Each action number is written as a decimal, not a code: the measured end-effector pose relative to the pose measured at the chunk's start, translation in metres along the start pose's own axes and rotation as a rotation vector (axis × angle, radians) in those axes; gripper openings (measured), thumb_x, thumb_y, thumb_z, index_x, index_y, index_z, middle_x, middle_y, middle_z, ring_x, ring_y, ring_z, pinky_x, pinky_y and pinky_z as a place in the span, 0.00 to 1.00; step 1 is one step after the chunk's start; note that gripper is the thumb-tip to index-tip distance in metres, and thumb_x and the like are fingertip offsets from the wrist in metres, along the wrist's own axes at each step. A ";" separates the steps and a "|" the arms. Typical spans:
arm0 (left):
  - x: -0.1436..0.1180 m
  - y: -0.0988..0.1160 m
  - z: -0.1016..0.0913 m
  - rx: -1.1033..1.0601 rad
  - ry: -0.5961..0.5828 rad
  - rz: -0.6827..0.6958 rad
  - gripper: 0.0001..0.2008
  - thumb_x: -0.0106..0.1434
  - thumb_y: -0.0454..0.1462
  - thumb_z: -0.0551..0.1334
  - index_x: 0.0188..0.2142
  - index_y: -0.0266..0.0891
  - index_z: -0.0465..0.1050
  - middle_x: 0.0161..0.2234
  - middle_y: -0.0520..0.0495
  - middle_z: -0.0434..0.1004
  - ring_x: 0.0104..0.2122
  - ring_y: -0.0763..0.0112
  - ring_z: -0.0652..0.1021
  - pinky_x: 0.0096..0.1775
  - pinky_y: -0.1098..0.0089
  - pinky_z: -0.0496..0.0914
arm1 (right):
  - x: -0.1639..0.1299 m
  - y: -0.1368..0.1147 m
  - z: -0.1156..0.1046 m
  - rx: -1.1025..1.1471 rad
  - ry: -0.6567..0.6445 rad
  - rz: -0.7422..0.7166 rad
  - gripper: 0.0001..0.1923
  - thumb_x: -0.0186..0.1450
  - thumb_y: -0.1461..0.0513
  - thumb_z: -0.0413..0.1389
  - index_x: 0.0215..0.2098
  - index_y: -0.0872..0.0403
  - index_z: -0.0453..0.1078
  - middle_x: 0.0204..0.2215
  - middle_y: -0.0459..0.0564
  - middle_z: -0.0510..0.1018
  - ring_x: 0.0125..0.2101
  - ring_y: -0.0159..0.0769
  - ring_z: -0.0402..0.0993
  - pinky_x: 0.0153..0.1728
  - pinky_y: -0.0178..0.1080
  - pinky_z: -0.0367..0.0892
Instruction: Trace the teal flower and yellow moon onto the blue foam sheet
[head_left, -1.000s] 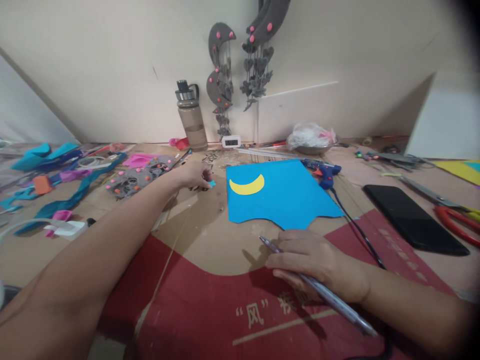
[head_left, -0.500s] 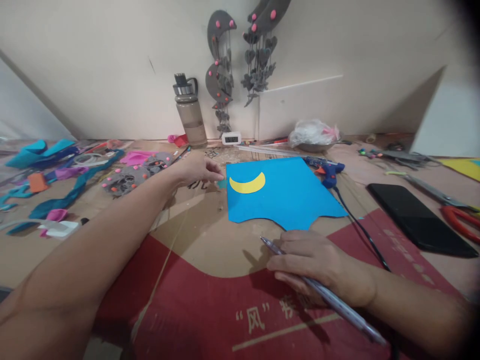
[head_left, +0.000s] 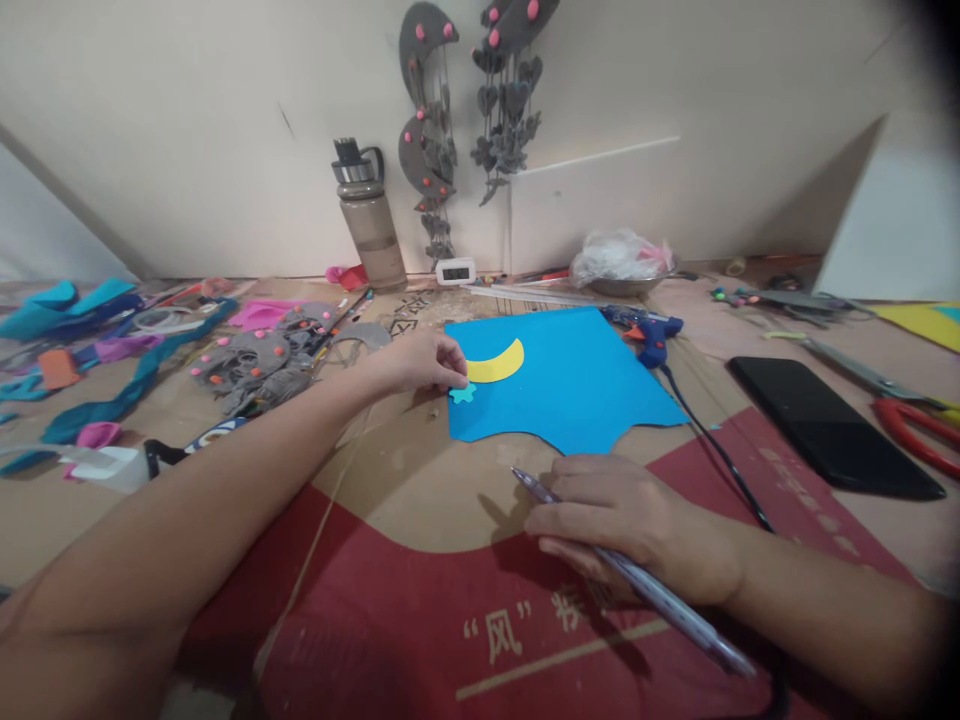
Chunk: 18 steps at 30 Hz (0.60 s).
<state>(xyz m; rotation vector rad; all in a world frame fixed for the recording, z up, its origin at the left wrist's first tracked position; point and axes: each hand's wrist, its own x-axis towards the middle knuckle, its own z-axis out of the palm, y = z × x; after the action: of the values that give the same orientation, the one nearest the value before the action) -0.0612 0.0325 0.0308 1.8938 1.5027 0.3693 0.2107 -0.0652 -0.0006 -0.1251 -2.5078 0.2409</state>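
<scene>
My left hand (head_left: 426,362) reaches over the left edge of a blue sheet (head_left: 570,375), thumb and fingers pinched on a small teal flower-shaped cutout (head_left: 463,394). Partly behind those fingertips, a yellow crescent (head_left: 499,366) lies on the sheet. The sheet's lower edge is cut in curves. Below that edge my right hand (head_left: 622,525) rests on the cardboard, its fingers closed around a pen (head_left: 660,595) whose tip points up and left toward the sheet.
A blue glue gun (head_left: 656,338) and its cord sit right of the sheet, near a black phone (head_left: 829,425) and red-handled scissors (head_left: 915,430). Grey felt pieces (head_left: 251,350) and coloured scraps lie left. Behind stand a water bottle (head_left: 373,225) and a small clock (head_left: 456,271).
My left hand has moved right with the teal cutout, from beside the blue sheet to over its left edge. My right hand keeps holding the pen in the same place.
</scene>
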 end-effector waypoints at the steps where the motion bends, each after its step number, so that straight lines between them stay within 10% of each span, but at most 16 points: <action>1: 0.000 0.001 0.001 0.008 0.008 -0.004 0.09 0.50 0.38 0.69 0.30 0.36 0.76 0.22 0.53 0.76 0.22 0.75 0.74 0.24 0.76 0.65 | 0.000 0.000 -0.001 -0.003 0.001 0.001 0.07 0.68 0.66 0.52 0.38 0.59 0.73 0.26 0.52 0.76 0.28 0.36 0.67 0.30 0.37 0.63; 18: -0.001 -0.002 -0.004 0.058 -0.047 0.003 0.10 0.50 0.39 0.68 0.32 0.37 0.75 0.23 0.53 0.75 0.22 0.75 0.74 0.25 0.75 0.66 | -0.001 -0.001 0.000 -0.016 -0.005 0.023 0.08 0.69 0.65 0.53 0.38 0.59 0.74 0.27 0.52 0.76 0.29 0.35 0.69 0.31 0.37 0.64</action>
<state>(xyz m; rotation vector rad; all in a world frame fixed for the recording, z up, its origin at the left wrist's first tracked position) -0.0657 0.0335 0.0326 1.9365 1.4942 0.2833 0.2115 -0.0660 -0.0007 -0.1600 -2.5147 0.2308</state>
